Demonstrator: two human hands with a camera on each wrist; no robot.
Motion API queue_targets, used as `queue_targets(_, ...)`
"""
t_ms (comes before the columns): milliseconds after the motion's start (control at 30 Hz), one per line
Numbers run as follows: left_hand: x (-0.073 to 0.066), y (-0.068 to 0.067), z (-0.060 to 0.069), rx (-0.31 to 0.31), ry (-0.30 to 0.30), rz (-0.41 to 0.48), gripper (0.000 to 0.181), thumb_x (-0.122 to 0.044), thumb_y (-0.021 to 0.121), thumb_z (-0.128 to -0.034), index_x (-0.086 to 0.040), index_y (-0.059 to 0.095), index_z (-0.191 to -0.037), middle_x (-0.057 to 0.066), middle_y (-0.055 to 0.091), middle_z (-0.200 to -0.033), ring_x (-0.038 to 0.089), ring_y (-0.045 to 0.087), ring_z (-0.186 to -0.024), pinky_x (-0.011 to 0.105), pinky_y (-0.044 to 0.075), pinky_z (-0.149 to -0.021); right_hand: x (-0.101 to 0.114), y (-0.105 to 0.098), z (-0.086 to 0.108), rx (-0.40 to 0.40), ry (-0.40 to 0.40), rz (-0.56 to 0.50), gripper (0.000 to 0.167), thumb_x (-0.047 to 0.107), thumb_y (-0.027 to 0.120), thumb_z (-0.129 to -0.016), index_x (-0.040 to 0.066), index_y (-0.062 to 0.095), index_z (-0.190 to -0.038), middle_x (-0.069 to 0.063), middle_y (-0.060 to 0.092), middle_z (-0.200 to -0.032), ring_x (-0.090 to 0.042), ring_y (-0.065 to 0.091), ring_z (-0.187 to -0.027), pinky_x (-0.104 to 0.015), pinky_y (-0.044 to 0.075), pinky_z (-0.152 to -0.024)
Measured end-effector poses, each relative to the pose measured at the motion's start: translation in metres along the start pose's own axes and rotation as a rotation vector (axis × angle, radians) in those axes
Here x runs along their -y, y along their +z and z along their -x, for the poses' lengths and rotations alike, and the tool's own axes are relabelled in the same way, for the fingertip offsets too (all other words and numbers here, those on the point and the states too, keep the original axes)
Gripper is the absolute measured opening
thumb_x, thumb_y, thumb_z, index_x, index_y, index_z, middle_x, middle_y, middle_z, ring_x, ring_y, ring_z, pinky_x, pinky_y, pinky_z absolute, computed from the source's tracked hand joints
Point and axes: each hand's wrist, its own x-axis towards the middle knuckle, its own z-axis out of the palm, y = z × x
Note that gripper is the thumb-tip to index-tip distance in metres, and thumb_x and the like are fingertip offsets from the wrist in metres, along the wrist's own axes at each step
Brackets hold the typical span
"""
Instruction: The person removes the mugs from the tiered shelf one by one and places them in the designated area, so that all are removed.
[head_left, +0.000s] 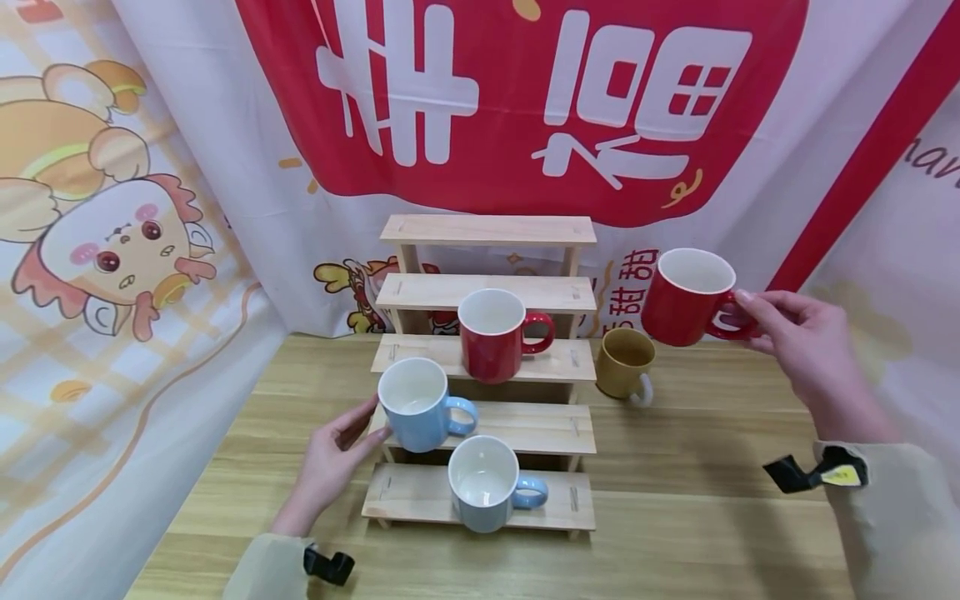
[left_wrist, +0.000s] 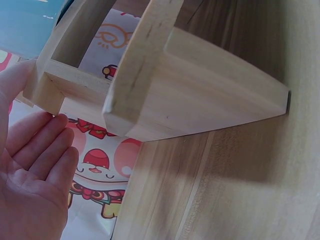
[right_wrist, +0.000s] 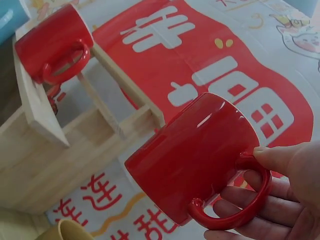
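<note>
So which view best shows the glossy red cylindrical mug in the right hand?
Right wrist: the glossy red cylindrical mug appears large there, with the right hand gripping its curved handle. Head shows it smaller, from above, with its white interior; left wrist doesn't show it.

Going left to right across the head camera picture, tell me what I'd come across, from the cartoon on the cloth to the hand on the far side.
Cartoon character, left hand, light blue mug, ochre mug, held red mug, right hand.
</note>
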Motion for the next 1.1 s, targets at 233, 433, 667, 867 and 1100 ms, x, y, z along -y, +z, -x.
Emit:
queue_targets(233,-0.002,0.000,0.001,0.007,-0.012,-0.002,0.062,-0.034,0.078,-0.0927,-0.010,0.055,-0.146,0.009,0.052,-0.149,0.031,0.049,-0.136,0.035,0.041,-0.111,-0.021,-0.005,0.000,-0.001,0.022,-0.156,0.042,0.042,0.074,-0.092,0.011,0.072,-0.120,0.008,0.074,-0.096,-0.006,0.071,-0.086,-0.020,0.060,-0.073)
queue_targets(433,-0.001,0.000,0.000,0.009,-0.024,-0.011,0.064,-0.037,0.077,-0.0924,-0.010,0.054,-0.146,0.008,0.051,-0.150,0.030,0.049,-0.136,0.038,0.041,-0.112,-0.038,-0.005,-0.002,-0.019,0.049,-0.282,0.038,0.036,0.076,-0.091,0.009,0.074,-0.117,0.004,0.076,-0.095,-0.008,0.072,-0.088,-0.022,0.061,-0.072)
queue_targets(667,0.000,-0.001,0.001,0.008,-0.032,-0.005,0.065,-0.039,0.078,-0.0913,-0.012,0.055,-0.146,0.005,0.051,-0.150,0.026,0.049,-0.136,0.023,0.042,-0.108,-0.057,0.001,-0.011,-0.099,0.067,-0.353,0.039,0.035,0.078,-0.090,0.006,0.074,-0.115,0.003,0.076,-0.093,-0.008,0.072,-0.086,-0.022,0.061,-0.071)
queue_targets(867,-0.001,-0.002,0.001,0.009,-0.041,-0.007,0.066,-0.040,0.078,-0.0910,-0.013,0.055,-0.146,0.004,0.051,-0.150,0.025,0.049,-0.136,0.026,0.042,-0.109,-0.079,0.009,-0.026,-0.160,0.107,-0.414,0.028,0.033,0.079,-0.089,0.009,0.075,-0.104,0.005,0.077,-0.087,-0.007,0.073,-0.080,-0.021,0.061,-0.068)
queue_targets(1100,-0.002,-0.001,0.001,0.006,-0.044,-0.002,0.065,-0.039,0.078,-0.0915,-0.012,0.055,-0.146,0.006,0.052,-0.149,0.026,0.049,-0.136,0.031,0.041,-0.110,-0.100,0.020,-0.037,-0.208,0.187,-0.422,0.032,0.034,0.079,-0.089,0.008,0.074,-0.106,0.007,0.076,-0.086,-0.007,0.073,-0.082,-0.023,0.060,-0.069)
